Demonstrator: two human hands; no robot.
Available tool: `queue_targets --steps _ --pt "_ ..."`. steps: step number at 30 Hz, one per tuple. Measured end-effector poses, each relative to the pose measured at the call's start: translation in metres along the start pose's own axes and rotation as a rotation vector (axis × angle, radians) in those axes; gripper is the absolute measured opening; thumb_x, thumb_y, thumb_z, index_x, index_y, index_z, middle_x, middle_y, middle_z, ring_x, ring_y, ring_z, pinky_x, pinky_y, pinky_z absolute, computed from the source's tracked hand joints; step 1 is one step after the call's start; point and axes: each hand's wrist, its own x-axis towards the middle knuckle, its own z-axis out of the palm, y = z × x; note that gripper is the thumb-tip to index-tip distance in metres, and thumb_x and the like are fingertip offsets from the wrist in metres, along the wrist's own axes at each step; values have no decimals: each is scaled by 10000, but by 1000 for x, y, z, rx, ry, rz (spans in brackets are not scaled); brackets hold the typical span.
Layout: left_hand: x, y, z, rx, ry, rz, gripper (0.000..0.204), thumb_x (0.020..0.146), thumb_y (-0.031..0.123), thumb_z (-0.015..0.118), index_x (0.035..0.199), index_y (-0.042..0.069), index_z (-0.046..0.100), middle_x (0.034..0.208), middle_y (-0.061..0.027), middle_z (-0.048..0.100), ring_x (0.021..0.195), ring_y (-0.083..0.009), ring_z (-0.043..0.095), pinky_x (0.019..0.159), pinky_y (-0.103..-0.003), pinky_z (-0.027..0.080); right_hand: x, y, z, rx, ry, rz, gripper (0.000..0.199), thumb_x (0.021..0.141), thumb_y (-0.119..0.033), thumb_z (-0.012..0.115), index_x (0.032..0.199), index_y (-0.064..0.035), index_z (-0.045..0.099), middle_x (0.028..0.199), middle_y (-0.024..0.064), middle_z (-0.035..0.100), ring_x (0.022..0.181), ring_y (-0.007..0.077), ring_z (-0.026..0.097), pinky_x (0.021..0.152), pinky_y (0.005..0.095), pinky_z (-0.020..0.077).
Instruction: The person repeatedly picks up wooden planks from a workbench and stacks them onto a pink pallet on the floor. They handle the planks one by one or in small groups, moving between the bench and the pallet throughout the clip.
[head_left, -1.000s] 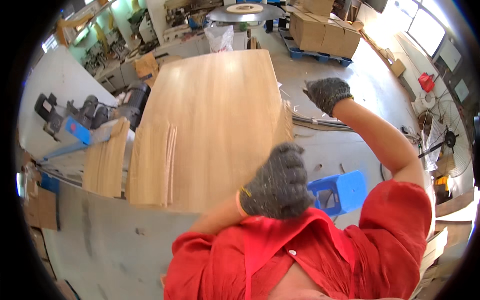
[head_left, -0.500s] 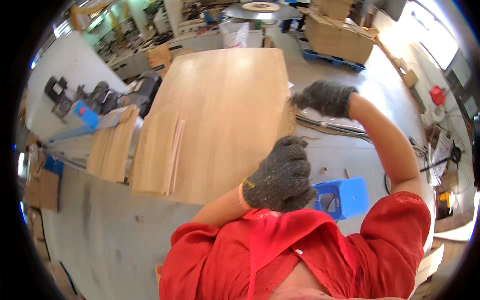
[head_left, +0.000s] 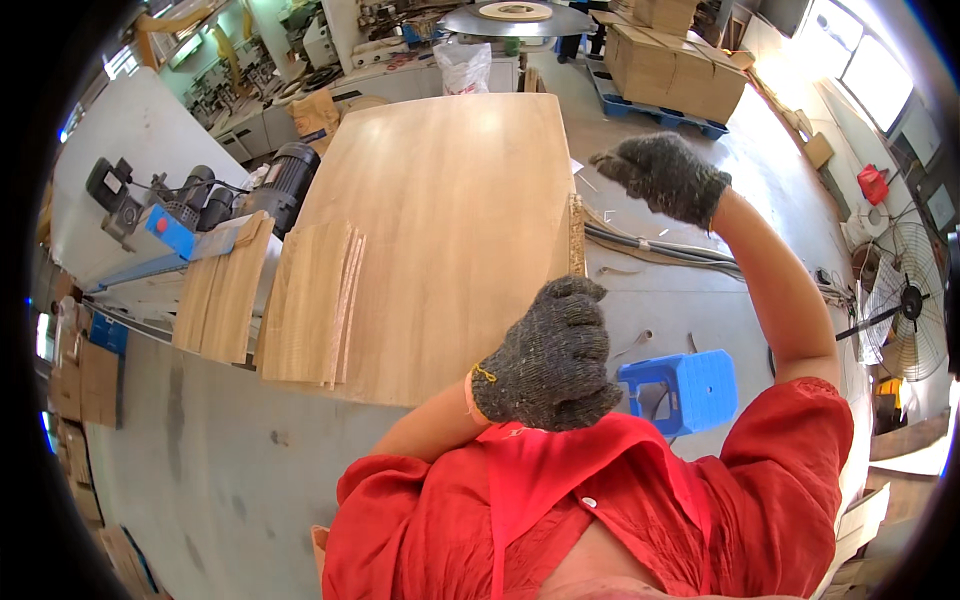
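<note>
A large wood-grain board (head_left: 440, 200) lies flat in front of me, its narrow right edge (head_left: 577, 235) rough and brownish. My left hand (head_left: 550, 355), in a dark grey knit glove, is at the board's near right corner and covers it. Its fingers are curled; whatever they hold is hidden. Past the right edge, apart from the board, my right hand (head_left: 665, 178) is raised in a matching glove. Its fingers are drawn together toward the board, and I cannot make out anything between them. Narrow wood-grain panels (head_left: 305, 300) are stacked on the board's left side.
More panels (head_left: 222, 295) lean at left beside a machine with a black motor (head_left: 290, 185). A blue plastic stool (head_left: 690, 390) stands on the floor at right, near grey cables (head_left: 660, 248). Cartons (head_left: 670, 75) on a blue pallet are at the back; a fan (head_left: 905, 300) stands far right.
My right hand has lifted away from the board's right edge, moving slightly right and farther off. My left hand has shifted a little left, still curled at the near corner.
</note>
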Motion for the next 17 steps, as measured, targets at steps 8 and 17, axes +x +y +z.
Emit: queue_targets --steps 8,17 --pt "3 1 6 -13 12 4 260 596 164 737 609 118 481 670 -38 479 699 -296 499 849 -533 437 -25 -13 7 -246 55 -303 261 874 -127 506 1091 -146 649 964 113 649 878 300 649 759 411 531" --pt "2 1 4 -29 18 14 220 602 199 722 581 114 520 641 -78 439 671 -285 479 825 -539 441 -11 -7 13 -255 -32 -311 286 893 -161 499 1136 -152 650 1010 131 657 917 303 648 793 415 525"
